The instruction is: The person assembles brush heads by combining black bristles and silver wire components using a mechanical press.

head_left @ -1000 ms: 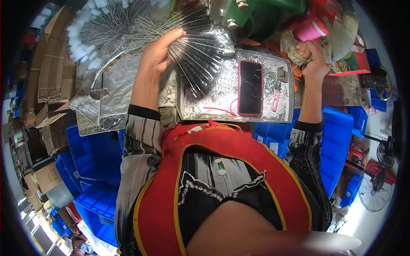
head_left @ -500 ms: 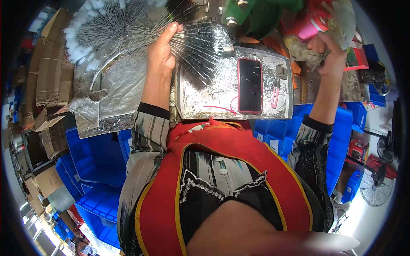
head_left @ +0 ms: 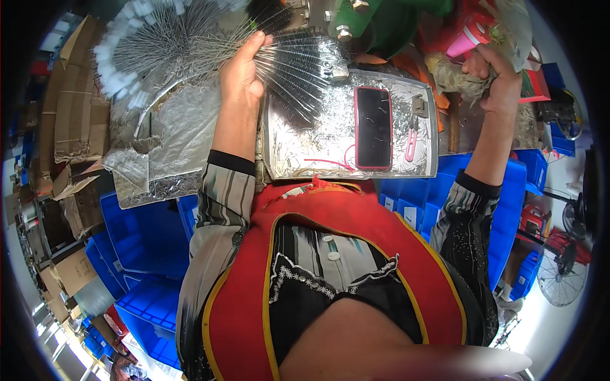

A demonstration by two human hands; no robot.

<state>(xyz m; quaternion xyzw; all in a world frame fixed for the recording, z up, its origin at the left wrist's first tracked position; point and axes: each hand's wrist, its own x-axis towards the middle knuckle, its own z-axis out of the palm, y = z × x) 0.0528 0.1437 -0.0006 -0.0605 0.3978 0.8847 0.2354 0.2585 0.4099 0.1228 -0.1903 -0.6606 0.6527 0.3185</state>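
Note:
My left hand (head_left: pixel 243 70) is closed round a bunch of thin twisted-wire brushes (head_left: pixel 293 76). Their black bristled ends fan out to the right, over a shallow white tray (head_left: pixel 321 166). Bare wire ends stretch away to the left of the hand. At the far right, my right hand (head_left: pixel 494 79) has its fingers curled in beside a pink cone-shaped object (head_left: pixel 465 42) and a crumpled, dirty pale cloth (head_left: pixel 448 71). What those fingers hold, if anything, is hidden.
A large fan of wires with white tips (head_left: pixel 171 38) lies at the upper left. In the tray are a phone (head_left: pixel 373 127), a pink cutter (head_left: pixel 412 143) and many metal bits. Green machinery (head_left: pixel 375 25) stands behind it. Blue bins (head_left: pixel 143 235) sit below the bench, beside cardboard (head_left: pixel 79 108).
My right hand has shifted slightly right and down, its fingers lying a little lower beside the pink object. My left hand stays nearly in place with the brushes.

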